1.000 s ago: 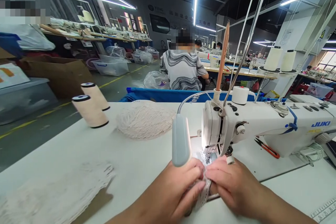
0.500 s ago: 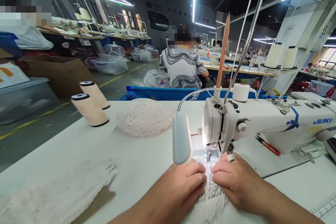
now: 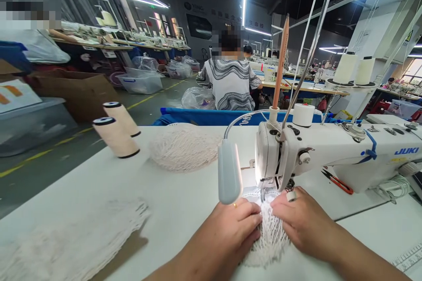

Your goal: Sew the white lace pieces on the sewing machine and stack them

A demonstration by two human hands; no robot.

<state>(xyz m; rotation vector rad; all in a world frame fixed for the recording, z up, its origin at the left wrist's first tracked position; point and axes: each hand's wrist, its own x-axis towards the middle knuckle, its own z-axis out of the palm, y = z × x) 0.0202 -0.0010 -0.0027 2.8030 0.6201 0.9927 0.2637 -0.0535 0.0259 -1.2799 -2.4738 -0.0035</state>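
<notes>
A white lace piece (image 3: 268, 239) with a stringy, netted body lies under the presser foot (image 3: 263, 194) of a white sewing machine (image 3: 316, 145). My left hand (image 3: 235, 224) is closed on the lace's left edge, fingers bent and pressed together. On the other side my right hand (image 3: 300, 219) pinches its right edge, close beside the presser foot. Both hands rest low, near the machine bed. The needle tip is too small to make out. A grey lamp (image 3: 230, 173) glows just above my left hand and lights the lace.
A stack of lace (image 3: 184, 148) lies behind the lamp, another lace pile (image 3: 75, 241) at the front left. Two thread cones (image 3: 117, 137) stand at the table's left edge. Red-handled thread snips (image 3: 338, 181) lie right of the machine head. A person (image 3: 231, 79) sits ahead, back turned.
The lace has moved forward under the presser foot, and its near end now shows closer to the machine. My hands are slightly farther apart; the view has shifted a little.
</notes>
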